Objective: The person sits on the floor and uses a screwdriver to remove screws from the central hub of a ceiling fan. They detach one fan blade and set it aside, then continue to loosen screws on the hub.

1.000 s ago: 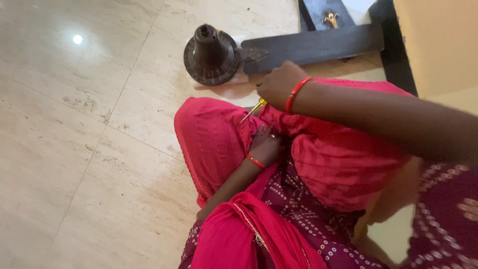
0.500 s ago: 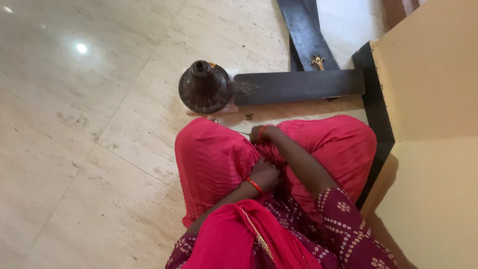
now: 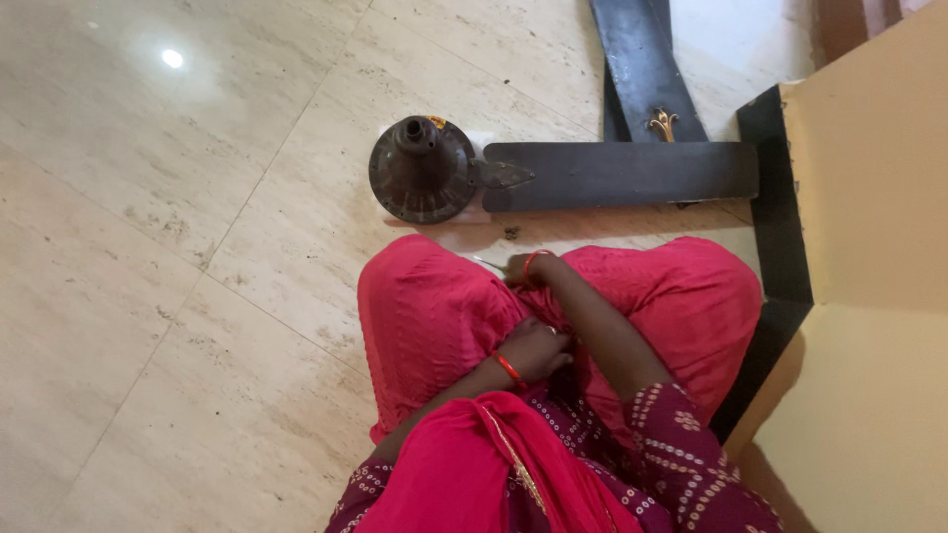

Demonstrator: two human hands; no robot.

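Observation:
I sit cross-legged on a tiled floor in pink trousers. My right hand [image 3: 521, 268] rests on my knees, closed around a thin screwdriver [image 3: 488, 262] whose metal tip points left toward the floor. My left hand [image 3: 538, 350], with a red bangle, lies curled in my lap against the pink cloth; whether it holds anything is hidden. In front of my knees stands a dark fan motor housing [image 3: 423, 170] with a dark fan blade [image 3: 622, 176] attached, stretching right. A small dark screw [image 3: 511, 233] lies on the floor between the blade and my knees.
A second dark blade [image 3: 644, 59] with a gold ornament lies behind the first, pointing away. A yellow wall [image 3: 869, 197] with black skirting [image 3: 780, 217] rises on the right. Pale marble tiles [image 3: 148, 247] stretch to the left.
My right arm has dropped from raised near the fan blade down onto my knees, with the screwdriver still in it. The view has shifted, showing more of the wall and second blade.

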